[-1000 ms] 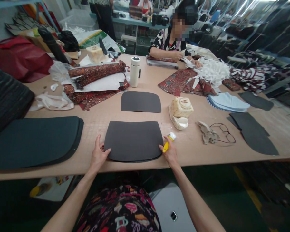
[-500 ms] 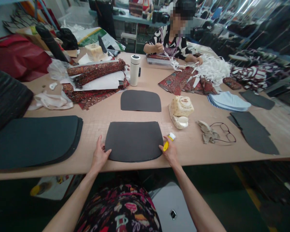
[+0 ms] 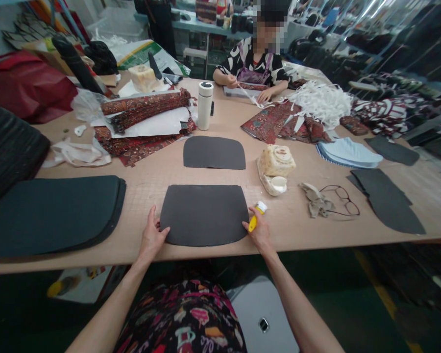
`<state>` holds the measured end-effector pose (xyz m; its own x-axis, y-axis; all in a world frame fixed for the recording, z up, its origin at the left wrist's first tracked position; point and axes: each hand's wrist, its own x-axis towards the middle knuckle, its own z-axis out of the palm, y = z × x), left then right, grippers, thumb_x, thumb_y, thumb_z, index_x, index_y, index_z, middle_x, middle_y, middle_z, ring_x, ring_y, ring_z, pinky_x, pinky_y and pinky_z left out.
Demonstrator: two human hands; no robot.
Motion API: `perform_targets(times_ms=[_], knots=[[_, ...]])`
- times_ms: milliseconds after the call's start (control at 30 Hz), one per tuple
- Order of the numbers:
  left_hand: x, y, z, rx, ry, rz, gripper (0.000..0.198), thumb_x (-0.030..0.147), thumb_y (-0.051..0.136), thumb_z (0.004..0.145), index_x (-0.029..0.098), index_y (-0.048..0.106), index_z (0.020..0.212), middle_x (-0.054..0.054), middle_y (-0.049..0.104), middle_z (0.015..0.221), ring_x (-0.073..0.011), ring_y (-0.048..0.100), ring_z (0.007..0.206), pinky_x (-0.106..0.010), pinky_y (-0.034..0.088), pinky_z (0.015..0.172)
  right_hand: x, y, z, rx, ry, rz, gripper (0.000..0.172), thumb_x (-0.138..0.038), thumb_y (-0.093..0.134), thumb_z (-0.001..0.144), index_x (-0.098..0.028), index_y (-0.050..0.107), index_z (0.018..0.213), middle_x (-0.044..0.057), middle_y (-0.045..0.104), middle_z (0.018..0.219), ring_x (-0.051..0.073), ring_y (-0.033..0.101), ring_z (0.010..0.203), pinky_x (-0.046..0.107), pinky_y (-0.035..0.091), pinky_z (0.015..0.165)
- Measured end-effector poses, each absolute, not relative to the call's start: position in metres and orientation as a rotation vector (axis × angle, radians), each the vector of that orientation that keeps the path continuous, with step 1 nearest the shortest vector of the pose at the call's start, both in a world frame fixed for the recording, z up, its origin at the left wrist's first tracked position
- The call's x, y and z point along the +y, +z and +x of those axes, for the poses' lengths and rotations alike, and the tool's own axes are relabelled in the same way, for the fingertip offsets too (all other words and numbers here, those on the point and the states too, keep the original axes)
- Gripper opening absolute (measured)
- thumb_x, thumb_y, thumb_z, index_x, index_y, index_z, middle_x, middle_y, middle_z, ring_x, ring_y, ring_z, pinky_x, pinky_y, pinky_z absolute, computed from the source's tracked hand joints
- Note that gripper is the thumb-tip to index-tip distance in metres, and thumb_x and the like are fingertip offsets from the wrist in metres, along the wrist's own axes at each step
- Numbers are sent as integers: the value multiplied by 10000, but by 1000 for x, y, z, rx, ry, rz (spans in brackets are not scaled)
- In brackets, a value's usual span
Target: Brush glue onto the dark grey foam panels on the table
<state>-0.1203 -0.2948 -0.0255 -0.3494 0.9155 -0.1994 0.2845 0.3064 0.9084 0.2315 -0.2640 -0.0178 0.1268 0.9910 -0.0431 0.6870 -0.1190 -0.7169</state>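
A dark grey foam panel (image 3: 204, 214) with a rounded near edge lies flat on the wooden table (image 3: 279, 230) in front of me. My left hand (image 3: 151, 236) rests at its left near corner, fingers touching the edge and thumb apart. My right hand (image 3: 259, 230) sits at the right edge, closed around a small yellow tool (image 3: 255, 216) with a white tip. A second, smaller dark panel (image 3: 213, 153) lies just beyond the first.
A stack of large dark panels (image 3: 51, 213) lies at left. Patterned red fabric (image 3: 143, 122), a white bottle (image 3: 205, 106), a cream block (image 3: 275, 164), eyeglasses (image 3: 340, 201) and more dark pieces (image 3: 385, 201) are spread about. A person (image 3: 255, 63) across the table handles white strips.
My hands and the panel have barely shifted. The person across the table has moved their hands along the white strips.
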Motion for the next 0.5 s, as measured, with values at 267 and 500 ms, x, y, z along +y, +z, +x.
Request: perform_targets(times_ms=[267,500], knots=[[-296,-23,-118,1819,1035,1117,882,185,631,664,191,180,1422,-62,618,941,-206,635,825,-375,518,807,-266,-17,231,-1630,733,-1860,518,-304,553,714,-184,492,1215,0,525,731,183,510,645,308,408,624],[-296,-28,-117,1855,979,1201,852,174,595,690,177,160,1422,-77,613,975,-199,634,817,-361,531,778,-266,-19,231,-1658,693,-1849,508,-290,542,714,-171,510,1206,3,529,731,175,506,638,297,399,617]])
